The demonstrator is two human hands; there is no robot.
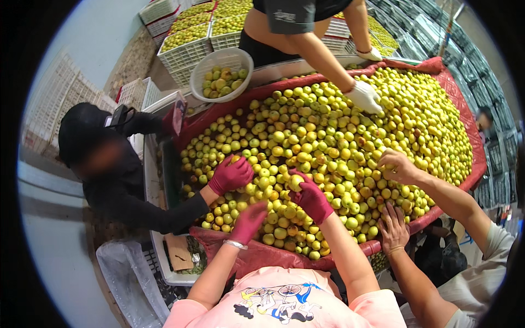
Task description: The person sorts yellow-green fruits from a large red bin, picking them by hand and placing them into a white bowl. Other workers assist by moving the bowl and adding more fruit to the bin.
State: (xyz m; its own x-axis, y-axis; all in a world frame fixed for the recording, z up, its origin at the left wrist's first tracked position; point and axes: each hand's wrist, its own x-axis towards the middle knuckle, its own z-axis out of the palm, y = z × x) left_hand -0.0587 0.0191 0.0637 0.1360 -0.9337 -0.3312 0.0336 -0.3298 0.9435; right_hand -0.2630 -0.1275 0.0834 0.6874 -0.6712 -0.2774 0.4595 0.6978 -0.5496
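A large heap of round yellow-green fruits [344, 156], some blushed reddish brown, lies on a red sheet [246, 256] that lines a big bin. My right hand [313, 203], in a maroon glove, reaches over the near part of the heap. Between its thumb and fingers sits one yellow-green fruit [295, 183]. My left hand [249, 221], gloved alike and with a pale bracelet at the wrist, hovers at the heap's near left. Its fingers stretch out, somewhat blurred, and no fruit shows in them.
At left, a co-worker's maroon-gloved hand [232, 174] touches the fruits. Opposite, a white-gloved hand [364, 97] reaches in. Two bare hands [396, 225] work at right. A white plastic basket [222, 74] holds fruits at the far rim. Filled white crates [186, 49] stand behind.
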